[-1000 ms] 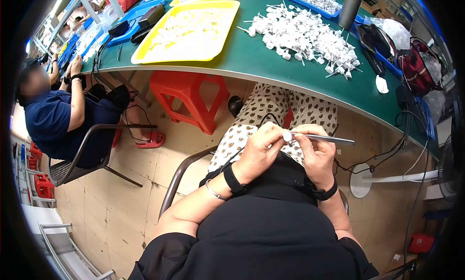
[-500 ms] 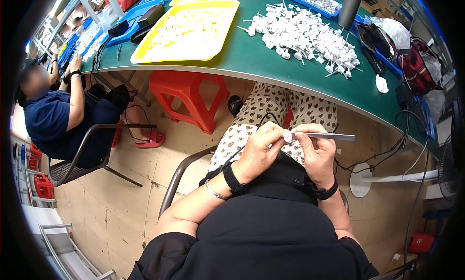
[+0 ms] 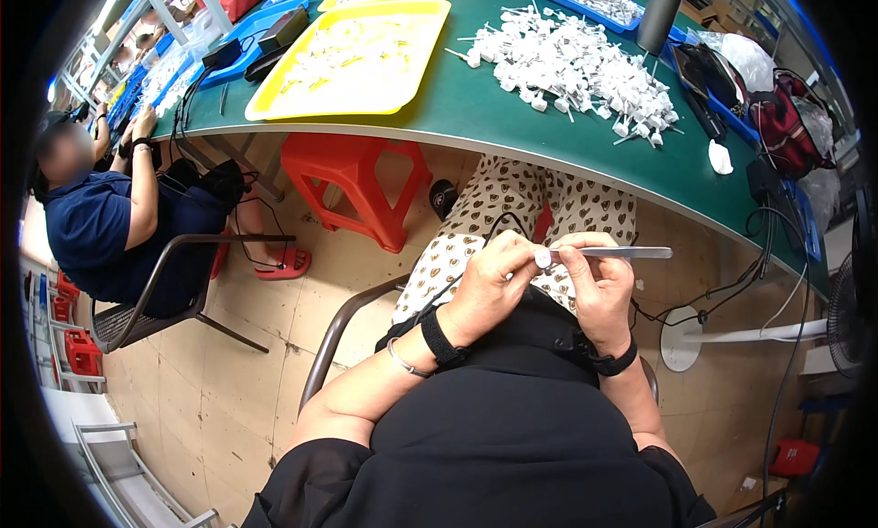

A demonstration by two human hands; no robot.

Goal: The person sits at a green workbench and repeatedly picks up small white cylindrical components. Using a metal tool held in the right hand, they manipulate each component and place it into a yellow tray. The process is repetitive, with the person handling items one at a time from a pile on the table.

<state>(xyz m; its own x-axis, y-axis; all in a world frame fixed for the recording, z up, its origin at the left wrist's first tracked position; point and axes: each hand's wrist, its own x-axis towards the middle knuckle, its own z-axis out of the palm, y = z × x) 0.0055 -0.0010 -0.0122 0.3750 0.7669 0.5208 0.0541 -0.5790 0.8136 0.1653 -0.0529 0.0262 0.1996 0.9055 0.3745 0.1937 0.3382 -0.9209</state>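
Observation:
Above my lap, my left hand [image 3: 500, 279] pinches a small round white part [image 3: 542, 257] between thumb and fingers. My right hand [image 3: 596, 283] is closed round a pair of metal tweezers [image 3: 631, 252], whose blunt end sticks out to the right. The tips of the tweezers are at the white part, mostly hidden by my fingers. On the green table ahead lies a loose heap of white plastic parts [image 3: 576, 66] with thin stems. Left of the heap, a yellow tray [image 3: 402, 85] holds more small white and yellow pieces.
The green table's edge [image 3: 549, 153] curves just beyond my knees. A red stool [image 3: 357, 185] stands beneath it. At the left a co-worker [image 3: 119, 199] sits in a chair. A grey bottle [image 3: 660, 18], a dark red bag [image 3: 791, 121] and cables [image 3: 764, 226] are at the right.
Both hands stay almost still, the white part and tweezers between them. The outer end of the tweezers has risen very slightly.

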